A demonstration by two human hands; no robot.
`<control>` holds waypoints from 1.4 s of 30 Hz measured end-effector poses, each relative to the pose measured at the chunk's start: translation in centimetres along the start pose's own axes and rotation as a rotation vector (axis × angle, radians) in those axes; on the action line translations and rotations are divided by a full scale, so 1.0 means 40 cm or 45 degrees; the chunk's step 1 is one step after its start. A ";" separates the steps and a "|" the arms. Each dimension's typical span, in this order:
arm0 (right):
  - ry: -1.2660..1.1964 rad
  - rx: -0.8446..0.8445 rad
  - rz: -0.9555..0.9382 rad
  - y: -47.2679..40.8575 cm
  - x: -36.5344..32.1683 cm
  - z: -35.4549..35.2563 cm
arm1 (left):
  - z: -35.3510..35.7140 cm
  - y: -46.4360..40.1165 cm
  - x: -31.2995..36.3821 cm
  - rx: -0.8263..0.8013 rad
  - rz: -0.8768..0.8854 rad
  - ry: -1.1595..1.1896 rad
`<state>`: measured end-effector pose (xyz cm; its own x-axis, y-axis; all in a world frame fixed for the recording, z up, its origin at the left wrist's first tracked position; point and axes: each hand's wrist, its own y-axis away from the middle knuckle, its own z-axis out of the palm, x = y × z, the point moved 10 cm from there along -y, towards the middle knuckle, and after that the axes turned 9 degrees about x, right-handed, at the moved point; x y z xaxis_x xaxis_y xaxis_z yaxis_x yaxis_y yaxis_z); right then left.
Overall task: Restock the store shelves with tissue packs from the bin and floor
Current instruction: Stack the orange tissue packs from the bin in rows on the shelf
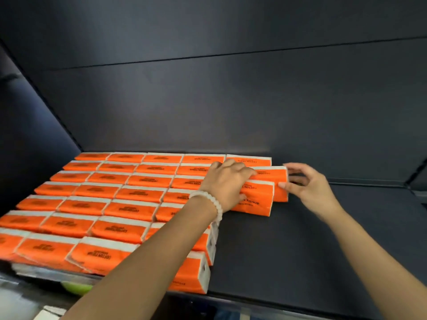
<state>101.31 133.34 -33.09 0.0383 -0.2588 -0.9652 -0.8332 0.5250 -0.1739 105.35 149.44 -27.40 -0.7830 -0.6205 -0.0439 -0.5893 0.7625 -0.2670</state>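
We find the orange tissue pack (pixel 275 175) near the back of the shelf (pixel 312 239), at the right end of the stocked rows (pixel 111 199), its long axis running left to right. Our hands bracket it: the left hand (pixel 225 182) lies over its left part with curled fingers, gripping it as far as we can judge, while the right hand (pixel 307 183) meets its right end with straightish fingertips, touching rather than clasping. Both sit about equally close. The left forearm hides several packs in the fifth column. A green thing (pixel 76 288) under the shelf edge is too cut off to name.
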 end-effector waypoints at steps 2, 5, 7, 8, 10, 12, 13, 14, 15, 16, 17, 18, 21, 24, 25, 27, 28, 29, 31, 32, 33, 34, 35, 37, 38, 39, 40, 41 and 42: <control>0.134 0.009 -0.050 -0.004 0.006 0.010 | 0.015 -0.002 0.005 -0.050 0.039 -0.095; 0.094 -0.026 -0.009 -0.003 0.011 0.022 | 0.010 -0.011 0.008 -0.015 0.073 -0.134; 0.059 -0.051 0.033 -0.001 0.016 0.026 | 0.002 -0.017 0.007 0.030 0.077 -0.116; 0.039 -0.055 0.053 0.002 0.017 0.027 | -0.001 -0.018 0.006 0.047 0.076 -0.106; -0.011 -0.069 0.091 0.009 0.022 0.030 | 0.000 -0.018 0.006 0.053 0.066 -0.083; -0.028 -0.109 0.108 0.016 0.029 0.040 | 0.008 -0.018 0.003 0.035 0.045 -0.049; -0.026 -0.131 0.106 0.019 0.030 0.046 | 0.011 -0.018 0.000 0.027 0.028 -0.028; -0.022 -0.150 0.100 0.021 0.029 0.051 | 0.013 -0.018 -0.003 0.026 0.014 -0.006; -0.019 -0.165 0.092 0.021 0.028 0.056 | 0.014 -0.019 -0.004 0.029 0.007 0.015; -0.020 -0.181 0.085 0.021 0.026 0.061 | 0.014 -0.021 -0.004 0.031 0.009 0.035; -0.017 -0.195 0.083 0.020 0.025 0.066 | 0.016 -0.021 -0.002 0.023 0.015 0.049; -0.012 -0.202 0.084 0.020 0.024 0.069 | 0.020 -0.021 -0.001 0.011 0.025 0.054; -0.020 -0.189 0.093 0.022 0.024 0.069 | 0.033 -0.020 -0.004 -0.021 0.021 0.065; -0.046 -0.176 0.114 0.028 0.027 0.067 | 0.034 -0.022 -0.015 0.003 -0.028 0.095; -0.044 -0.157 0.126 0.029 0.029 0.063 | 0.033 -0.022 -0.015 0.013 -0.041 0.101; -0.006 -0.057 0.155 0.031 0.035 0.044 | 0.033 -0.020 -0.017 0.016 -0.087 0.120; 0.032 0.014 0.164 0.033 0.035 0.032 | 0.034 -0.017 -0.018 0.008 -0.109 0.126; 0.080 0.076 0.166 0.036 0.035 0.021 | 0.038 -0.015 -0.016 -0.009 -0.116 0.114; 0.157 0.138 0.151 0.050 0.020 0.009 | 0.039 -0.006 -0.003 -0.066 -0.085 0.053; 0.173 0.159 0.136 0.061 0.005 0.003 | 0.034 0.002 0.002 -0.094 -0.074 0.030; 0.185 0.182 0.117 0.071 -0.011 -0.005 | 0.023 0.011 0.004 -0.104 -0.077 0.023; 0.197 0.200 0.083 0.081 -0.032 -0.012 | 0.004 0.021 0.004 -0.078 -0.089 0.022; 0.221 0.207 0.038 0.094 -0.057 -0.014 | -0.026 0.038 0.002 -0.017 -0.104 0.018; 0.276 0.180 -0.069 0.126 -0.113 -0.001 | -0.093 0.086 -0.009 0.149 -0.141 0.015; 0.295 0.155 -0.126 0.145 -0.142 0.015 | -0.122 0.118 -0.017 0.221 -0.166 0.027; 0.316 0.127 -0.187 0.163 -0.169 0.034 | -0.147 0.150 -0.025 0.282 -0.187 0.038; 0.346 0.093 -0.261 0.188 -0.200 0.062 | -0.176 0.192 -0.031 0.354 -0.198 0.034; 0.387 0.061 -0.343 0.212 -0.229 0.091 | -0.201 0.233 -0.037 0.433 -0.204 0.015; 0.429 0.024 -0.426 0.240 -0.257 0.127 | -0.223 0.280 -0.048 0.495 -0.221 -0.001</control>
<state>95.72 145.15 -25.81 0.1189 -0.6632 -0.7389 -0.7956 0.3817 -0.4706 98.48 160.80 -21.72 -0.6783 -0.7340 0.0332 -0.5935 0.5207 -0.6137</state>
